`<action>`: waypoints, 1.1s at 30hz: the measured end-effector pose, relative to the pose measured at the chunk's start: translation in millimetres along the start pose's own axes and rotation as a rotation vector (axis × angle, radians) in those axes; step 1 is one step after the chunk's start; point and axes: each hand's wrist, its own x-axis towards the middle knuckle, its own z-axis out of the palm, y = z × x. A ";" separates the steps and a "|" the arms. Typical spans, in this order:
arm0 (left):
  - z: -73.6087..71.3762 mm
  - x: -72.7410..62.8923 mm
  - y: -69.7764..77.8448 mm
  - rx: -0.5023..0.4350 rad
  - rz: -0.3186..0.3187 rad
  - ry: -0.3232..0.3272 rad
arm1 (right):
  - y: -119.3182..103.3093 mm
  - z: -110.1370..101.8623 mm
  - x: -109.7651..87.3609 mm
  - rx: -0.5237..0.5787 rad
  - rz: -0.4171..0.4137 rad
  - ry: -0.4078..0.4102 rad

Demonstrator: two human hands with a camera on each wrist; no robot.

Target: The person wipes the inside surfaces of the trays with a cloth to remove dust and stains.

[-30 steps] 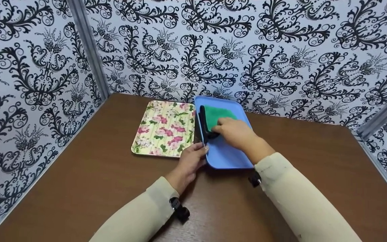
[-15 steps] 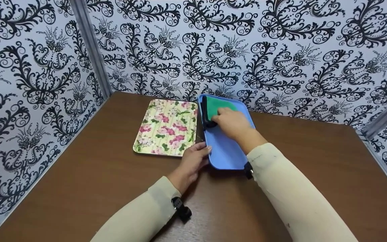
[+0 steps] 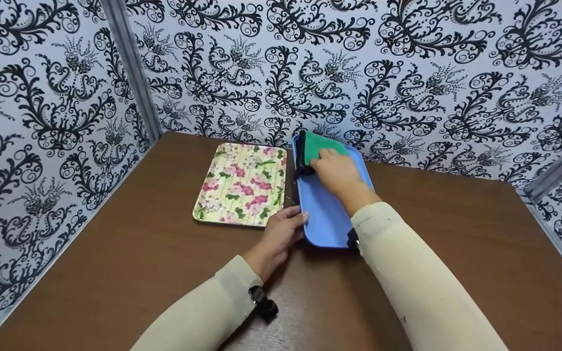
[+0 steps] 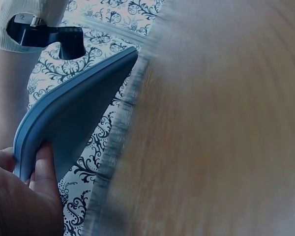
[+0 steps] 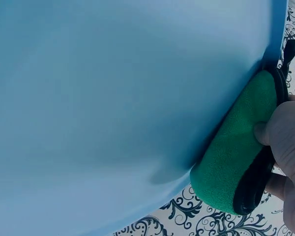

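My left hand (image 3: 281, 233) grips the near left edge of a blue tray (image 3: 326, 219), which is held tilted. In the left wrist view the thumb and fingers pinch the tray's rim (image 4: 39, 110). My right hand (image 3: 337, 171) holds a folded green cloth (image 3: 321, 145) with black edging against the tray's far left part. Seen from the right wrist, the cloth (image 5: 231, 142) lies along the tray's edge and bulges over the rim. A dark loop hangs off the cloth's end there.
A flower-patterned tray (image 3: 242, 187) lies on the brown table (image 3: 130, 253), just left of the blue one. Behind stands a wall with black scroll-patterned paper (image 3: 310, 63). A similar wall is on the left.
My right hand has slid the cloth away from me along the blue tray's left side to its far corner. My left hand keeps its grip at the near left edge.
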 end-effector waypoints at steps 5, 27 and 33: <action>0.1 0.7 -0.7 -0.006 -0.007 -0.009 | 0.9 1.6 -1.2 -0.014 0.027 -0.016; -0.5 -0.9 2.0 -0.014 -0.011 -0.024 | 36.4 10.5 -19.6 -0.047 0.079 -0.119; -1.1 0.3 1.5 -0.009 -0.018 -0.018 | 47.5 16.6 -26.1 -0.044 0.096 -0.135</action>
